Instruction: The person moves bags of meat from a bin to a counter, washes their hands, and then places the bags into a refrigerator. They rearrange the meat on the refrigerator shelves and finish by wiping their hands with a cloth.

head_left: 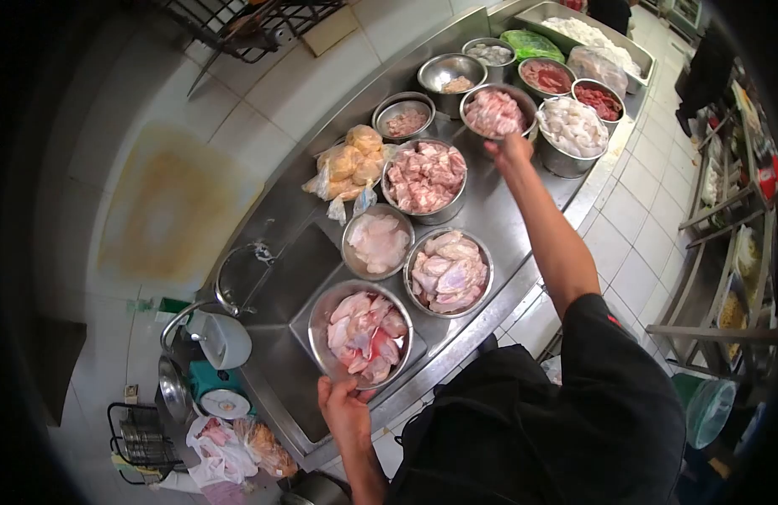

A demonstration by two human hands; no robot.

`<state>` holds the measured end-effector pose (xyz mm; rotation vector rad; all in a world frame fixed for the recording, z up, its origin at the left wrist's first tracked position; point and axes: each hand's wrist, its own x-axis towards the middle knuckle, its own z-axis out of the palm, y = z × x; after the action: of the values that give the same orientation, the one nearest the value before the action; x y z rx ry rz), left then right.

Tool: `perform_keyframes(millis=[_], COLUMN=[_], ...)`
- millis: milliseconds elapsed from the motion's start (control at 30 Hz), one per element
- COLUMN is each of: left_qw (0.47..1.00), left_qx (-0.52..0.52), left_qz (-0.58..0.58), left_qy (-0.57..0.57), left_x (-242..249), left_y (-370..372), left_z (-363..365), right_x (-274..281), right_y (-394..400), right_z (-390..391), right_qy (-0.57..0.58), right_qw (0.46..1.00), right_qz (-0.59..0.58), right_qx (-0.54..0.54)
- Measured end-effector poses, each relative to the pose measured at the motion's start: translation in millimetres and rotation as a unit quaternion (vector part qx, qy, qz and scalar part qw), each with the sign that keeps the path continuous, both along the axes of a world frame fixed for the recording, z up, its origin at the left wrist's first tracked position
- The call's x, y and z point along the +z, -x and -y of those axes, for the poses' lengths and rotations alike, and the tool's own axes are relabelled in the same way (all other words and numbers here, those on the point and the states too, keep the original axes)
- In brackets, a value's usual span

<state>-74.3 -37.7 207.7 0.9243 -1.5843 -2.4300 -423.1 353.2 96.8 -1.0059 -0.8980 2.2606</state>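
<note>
My left hand [347,414] grips the near rim of a steel bowl [317,358] of raw chicken pieces in reddish liquid, at the sink's edge. Stretched far along the counter, my right hand [510,151] has its fingers closed on the rim of a metal bowl of pale pink cut meat [494,114]. That bowl's contents look blurred. Between my hands stand a bowl of chicken wings [450,273], a bowl of whitish fillets [378,242] and a pot of chunky pink meat [425,177]. A pot of white pieces [572,128] is right of my right hand.
Bowls of red meat [598,101], bagged yellowish food [351,162] and a large tray of white food [591,38] line the steel counter [519,231]. A sink with a faucet [263,251], a teal scale [221,391] and plastic bags [225,454] are left. Shelving [717,332] stands right.
</note>
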Motion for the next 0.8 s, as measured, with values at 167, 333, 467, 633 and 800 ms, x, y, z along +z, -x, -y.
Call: perform_keyframes(millis=[167,333,467,633,800], left_qw=[0.998,0.984,0.963,0.946,0.934], left_qx=[-0.065,-0.176,-0.268,-0.320,-0.356], left_qz=[-0.012,0.000,-0.008,-0.008,0.008], left_qy=[-0.004,-0.003,-0.033,-0.060,-0.014], left_x=[5,1,-16,-58,-90], left_y=[15,56,103,157,185], left_z=[-20,-62,-121,-210,-251], right_x=[-26,4,32,35,8], right_y=[33,-80,-188,-247,-230], right_z=[-31,-33,-47,-42,-42], right_qy=[0.021,-0.024,-0.108,-0.128,-0.194], right_qw=[0.999,0.960,0.948,0.934,0.943], right_qz=[-0.007,0.004,-0.005,0.077,0.126], right_qx=[0.038,0.278,0.300,0.324,0.241])
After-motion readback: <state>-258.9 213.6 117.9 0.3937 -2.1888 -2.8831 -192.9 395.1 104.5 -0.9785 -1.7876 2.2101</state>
